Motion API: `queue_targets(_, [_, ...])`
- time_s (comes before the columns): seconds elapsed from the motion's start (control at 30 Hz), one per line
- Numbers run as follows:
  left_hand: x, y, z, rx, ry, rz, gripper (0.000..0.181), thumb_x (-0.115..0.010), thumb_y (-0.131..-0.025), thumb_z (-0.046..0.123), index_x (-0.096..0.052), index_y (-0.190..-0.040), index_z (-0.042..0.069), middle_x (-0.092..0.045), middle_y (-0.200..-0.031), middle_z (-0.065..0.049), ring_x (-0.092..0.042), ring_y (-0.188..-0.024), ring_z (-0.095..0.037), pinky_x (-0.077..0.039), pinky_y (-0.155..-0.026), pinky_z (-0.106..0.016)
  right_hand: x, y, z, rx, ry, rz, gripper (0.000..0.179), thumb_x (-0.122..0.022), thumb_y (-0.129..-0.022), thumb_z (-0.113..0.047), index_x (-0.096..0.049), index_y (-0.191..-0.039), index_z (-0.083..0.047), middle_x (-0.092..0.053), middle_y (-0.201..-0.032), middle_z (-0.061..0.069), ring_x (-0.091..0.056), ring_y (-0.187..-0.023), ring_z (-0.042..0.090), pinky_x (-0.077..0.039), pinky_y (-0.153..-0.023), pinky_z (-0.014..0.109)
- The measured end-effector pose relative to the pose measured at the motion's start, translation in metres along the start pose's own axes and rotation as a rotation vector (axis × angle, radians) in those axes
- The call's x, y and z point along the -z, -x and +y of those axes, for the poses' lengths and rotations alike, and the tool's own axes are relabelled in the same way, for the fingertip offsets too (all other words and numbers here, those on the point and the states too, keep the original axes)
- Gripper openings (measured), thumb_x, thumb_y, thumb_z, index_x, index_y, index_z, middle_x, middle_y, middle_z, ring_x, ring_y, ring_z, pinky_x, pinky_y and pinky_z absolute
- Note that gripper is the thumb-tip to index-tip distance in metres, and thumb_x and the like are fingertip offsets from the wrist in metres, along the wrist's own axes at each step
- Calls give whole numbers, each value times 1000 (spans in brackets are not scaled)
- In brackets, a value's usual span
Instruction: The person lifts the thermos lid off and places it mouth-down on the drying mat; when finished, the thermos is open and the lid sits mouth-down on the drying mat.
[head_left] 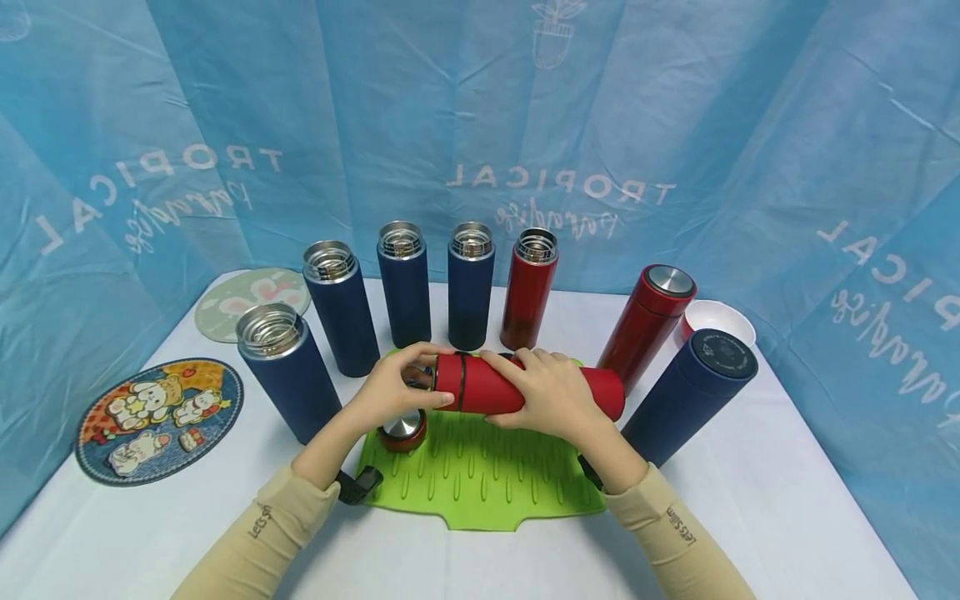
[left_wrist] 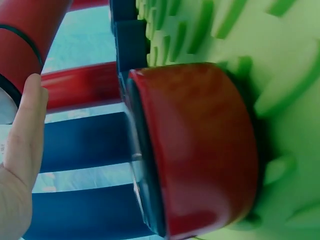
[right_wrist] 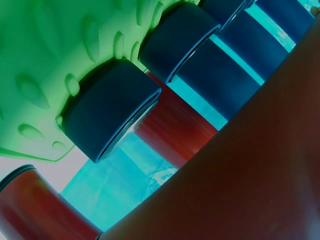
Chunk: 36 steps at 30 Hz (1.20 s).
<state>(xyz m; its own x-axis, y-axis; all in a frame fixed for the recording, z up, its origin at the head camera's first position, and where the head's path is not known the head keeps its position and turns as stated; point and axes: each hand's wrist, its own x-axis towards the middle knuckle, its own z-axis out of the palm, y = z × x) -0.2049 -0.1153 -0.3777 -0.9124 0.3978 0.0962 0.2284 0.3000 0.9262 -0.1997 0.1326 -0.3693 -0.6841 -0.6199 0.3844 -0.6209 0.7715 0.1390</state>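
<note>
A red thermos bottle (head_left: pixel 491 392) lies sideways in the air over the green ridged mat (head_left: pixel 487 475). My right hand (head_left: pixel 551 387) grips its body from above. At the bottle's left end my left hand (head_left: pixel 390 387) pinches the red lid (head_left: pixel 447 372) between thumb and fingers; a black ring marks the seam beside it. Below the left hand, a loose red lid (head_left: pixel 402 429) with a silver top sits on the mat, large in the left wrist view. Navy lids (right_wrist: pixel 112 110) stand on the mat in the right wrist view, mostly hidden behind the bottle and hand from the head.
Several navy bottles (head_left: pixel 401 287) and one red bottle (head_left: pixel 528 292) stand uncapped behind the mat. To the right are a capped red thermos (head_left: pixel 637 329), a navy one (head_left: pixel 682 400) and a white bowl (head_left: pixel 720 317). Two oval placemats (head_left: pixel 161 450) lie left. Blue curtains surround the table.
</note>
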Motion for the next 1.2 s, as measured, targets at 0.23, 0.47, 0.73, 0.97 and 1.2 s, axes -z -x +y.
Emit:
queue_targets(0.23, [-1,-1,6,76,49,4,49,-72,-80,24,-54,-124,12,-59,-106,-17,-63,-80,-23,-54,-71,-44,0,0,0,1,15,14,80,-71,-66,-61,-43,-135,-30,-60,-95,5,-59,-75,20,-51,-63,35])
queue_targets(0.47, [-4,-3,11,193,72,17,51,-68,-83,28,-50,-127,10,-56,-93,-16,-64,-71,-23,-54,-73,-45,-1,0,0,2,23,33,80,-70,-66,-61,-44,-135,-30,-60,-94,5,-59,-75,20,-51,-63,34])
queue_targets(0.73, [-6,-4,15,280,146,16,45,-62,-87,34,-50,-121,7,-60,-99,-19,-66,-74,-34,-54,-69,-44,-2,1,0,24,47,60,81,-72,-65,-59,-44,-135,-29,-61,-95,6,-59,-76,21,-51,-65,35])
queue_targets(0.97, [-5,-4,14,321,226,-73,59,-44,-94,48,-41,-133,3,-60,-97,-20,-66,-71,-32,-55,-65,-42,1,-1,1,70,97,89,81,-72,-65,-60,-45,-135,-29,-60,-96,7,-60,-78,23,-50,-69,37])
queue_targets(1.2, [3,4,10,-29,133,-196,79,-72,-81,27,-24,-144,21,-26,-144,-9,-40,-123,-33,-42,-94,-49,5,-1,2,60,98,79,79,-70,-66,-61,-46,-134,-28,-60,-97,7,-60,-79,23,-50,-70,37])
